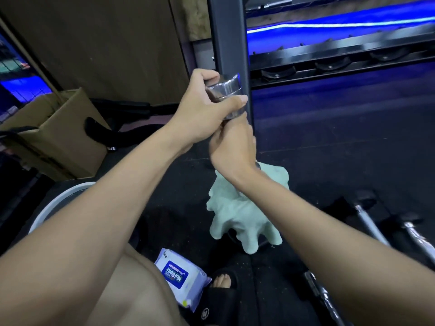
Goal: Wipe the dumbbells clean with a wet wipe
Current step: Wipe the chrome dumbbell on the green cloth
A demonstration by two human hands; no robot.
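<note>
I see both hands raised in front of a dark rack post [231,43], working one shiny dumbbell [224,90] held upright. My left hand [202,111] grips the chrome top end, fingers curled over the far side and thumb lying across the near side. My right hand [231,147] sits just below it, fingers wrapped round the handle; the handle itself is hidden by the hand. A pale green cloth [244,212] hangs down from under the right hand and wrist, bunched and drooping toward the floor [329,149]. I can't tell if the right hand pinches the cloth against the handle or if it is only draped there, and I can't tell where the dumbbell's lower end is, since the cloth covers it.

A pack of wet wipes [181,281], white with a blue label, lies on the dark floor near a foot in a black sandal [221,292]. A bare knee [131,292] fills the bottom left. A white-rimmed bucket [54,203] sits under the left forearm. A cardboard box [61,137] stands at the left, next to a black curved bar [106,135]. Chrome bars [372,227] lie on the floor at the right. The rack shelf [341,60] behind has empty-looking black cradles and blue light above.
</note>
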